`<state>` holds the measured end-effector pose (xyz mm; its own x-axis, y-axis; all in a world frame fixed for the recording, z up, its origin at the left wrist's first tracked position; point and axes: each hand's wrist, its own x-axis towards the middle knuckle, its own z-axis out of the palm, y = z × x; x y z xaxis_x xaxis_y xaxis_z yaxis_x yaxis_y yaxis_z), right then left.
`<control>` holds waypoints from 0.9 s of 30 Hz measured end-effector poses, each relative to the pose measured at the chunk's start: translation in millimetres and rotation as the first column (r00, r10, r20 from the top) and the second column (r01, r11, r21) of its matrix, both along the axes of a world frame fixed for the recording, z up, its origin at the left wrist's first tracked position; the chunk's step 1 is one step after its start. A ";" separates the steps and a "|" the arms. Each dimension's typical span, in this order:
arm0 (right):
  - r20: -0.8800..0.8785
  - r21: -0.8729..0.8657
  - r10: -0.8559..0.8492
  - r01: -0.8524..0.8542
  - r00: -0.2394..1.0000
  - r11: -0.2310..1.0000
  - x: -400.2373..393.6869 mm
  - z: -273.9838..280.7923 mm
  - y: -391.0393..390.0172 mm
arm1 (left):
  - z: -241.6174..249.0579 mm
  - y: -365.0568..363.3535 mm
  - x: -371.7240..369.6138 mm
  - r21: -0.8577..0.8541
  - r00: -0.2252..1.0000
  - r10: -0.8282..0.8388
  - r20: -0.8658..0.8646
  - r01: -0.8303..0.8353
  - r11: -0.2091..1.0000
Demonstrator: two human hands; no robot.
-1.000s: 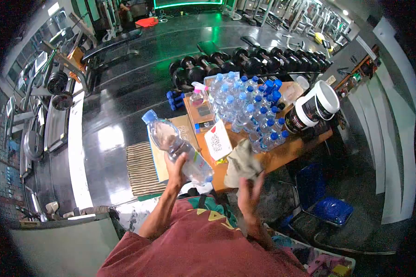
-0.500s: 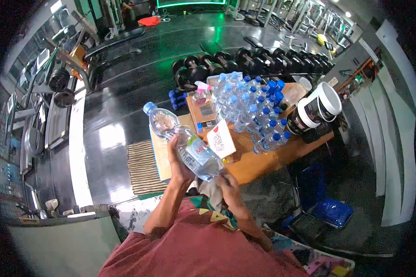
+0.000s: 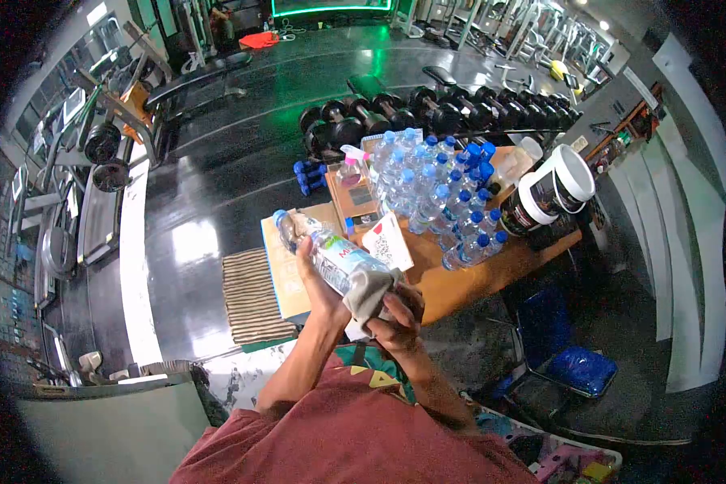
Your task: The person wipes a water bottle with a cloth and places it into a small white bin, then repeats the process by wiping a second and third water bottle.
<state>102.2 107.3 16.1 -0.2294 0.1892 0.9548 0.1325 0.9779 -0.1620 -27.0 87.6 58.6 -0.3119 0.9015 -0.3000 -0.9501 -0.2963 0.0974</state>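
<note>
A clear plastic water bottle (image 3: pixel 339 252) with a blue cap and a printed label lies tilted in front of me, its cap end pointing up and left. My left hand (image 3: pixel 319 282) is wrapped round the bottle's side from below, the thumb along its near side. In my right hand (image 3: pixel 399 319) is a grey-beige cloth (image 3: pixel 369 297), bunched over the bottle's base and pressed against it. The cloth hides the base and part of the right fingers. Beyond the bottle, a white card (image 3: pixel 389 242) with a printed code stands on the wooden table (image 3: pixel 460 282).
Many clear bottles (image 3: pixel 436 189) with blue caps crowd the table. A pink-topped spray bottle (image 3: pixel 351 165) stands left of them, white-and-black buckets (image 3: pixel 552 189) to the right. Behind runs a dumbbell rack (image 3: pixel 444 113). A blue chair (image 3: pixel 577 369) is at the right.
The bottle has been lowered and tipped flatter. My right hand has brought the cloth up from below the bottle to cover its base; my left hand still grips the bottle.
</note>
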 end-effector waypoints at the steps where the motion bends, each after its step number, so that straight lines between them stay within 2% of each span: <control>1: 0.003 0.001 -0.001 0.001 1.000 1.000 3.7 -5.6 1.6 | -0.7 -0.5 0.3 0.001 1.000 -0.001 0.003 0.001 1.000; 3: 0.041 -0.066 -0.025 0.028 0.999 0.997 4.0 2.8 1.9 | -1.3 -1.8 -0.2 -0.101 0.990 0.061 -0.130 -0.074 0.992; 4: -0.007 -0.319 0.051 -0.050 0.999 0.946 -1.0 20.2 -0.5 | -6.2 -3.1 -3.4 -0.059 0.995 0.049 -0.082 -0.054 0.997; 5: -0.094 -0.787 0.003 -0.077 0.996 0.612 5.1 -9.4 -4.2 | -7.4 -4.4 -6.5 -0.058 0.996 0.049 -0.081 -0.053 0.997; 7: 0.076 -0.756 -0.046 0.088 0.996 0.649 19.5 -38.1 9.6 | -7.8 -5.6 -12.7 -0.078 0.999 0.015 0.041 -0.011 0.997; 8: 0.023 -0.679 -0.109 0.096 0.994 0.728 17.9 -25.2 11.0 | -7.5 -6.3 -12.5 -0.059 0.999 0.030 0.033 -0.028 0.998; 9: 0.022 -0.677 -0.105 0.093 0.994 0.730 15.0 -14.1 7.1 | -6.9 -4.6 -13.4 -0.056 0.999 0.034 0.032 -0.032 0.998; 11: -0.029 -0.389 -0.203 0.176 0.979 0.904 13.1 12.8 -8.5 | -8.5 -4.5 -11.6 -0.103 0.996 0.068 -0.049 -0.073 0.992; 12: 0.058 -0.430 0.104 -0.069 0.993 0.900 15.3 47.1 -11.5 | -15.1 -1.9 -12.7 -0.090 0.999 0.051 -0.004 -0.051 0.995; 13: -0.054 -0.349 0.303 -0.302 0.952 0.887 13.3 23.2 -9.5 | -20.5 -0.8 -12.9 -0.089 0.999 0.050 -0.002 -0.050 0.995; 15: 0.268 -0.050 0.006 0.008 0.963 0.999 -4.3 42.7 -17.7 | -30.2 -1.0 -13.2 -0.064 1.000 -0.022 0.014 0.023 0.998; 16: 0.277 -0.010 -0.021 0.025 0.961 1.000 0.0 26.0 -16.5 | -34.0 -0.8 -14.9 -0.067 0.999 -0.051 0.018 0.052 0.996; 17: 0.274 -0.012 -0.023 0.027 0.961 1.000 1.6 5.2 -11.0 | -34.3 -2.2 -14.5 -0.069 0.998 -0.054 0.015 0.054 0.996; 19: 0.139 -0.043 0.099 -0.094 0.985 0.995 3.4 -28.8 1.7 | -34.1 -1.5 -11.2 -0.103 0.999 0.005 -0.034 -0.009 0.995; 20: 0.172 -0.201 0.089 -0.054 0.981 0.978 4.4 -26.1 0.0 | -27.0 -2.2 -11.7 -0.111 0.997 0.019 -0.077 -0.027 0.993; 21: 0.174 -0.202 0.090 -0.054 0.981 0.978 1.8 -23.9 -0.3 | -25.5 -2.7 -13.3 -0.113 0.997 0.019 -0.076 -0.028 0.993; 24: -0.006 -0.160 0.047 -0.048 0.999 0.986 -8.8 -20.1 3.6 | -18.8 -5.4 -19.5 -0.139 0.993 0.043 -0.110 -0.058 0.989; 25: -0.006 -0.161 0.044 -0.044 0.999 0.986 -7.5 -24.6 0.5 | -20.8 -4.9 -22.2 -0.140 0.993 0.040 -0.109 -0.055 0.989; 26: 0.031 -0.472 -0.053 0.062 0.998 0.879 -8.0 -21.2 -6.0 | -23.0 -3.9 -25.8 -0.124 0.999 0.044 -0.032 -0.047 0.991; 27: 0.097 -0.728 -0.130 0.159 0.987 0.667 -10.5 -16.3 -10.3 | -23.4 -4.0 -28.4 -0.109 0.998 0.049 0.046 -0.044 0.993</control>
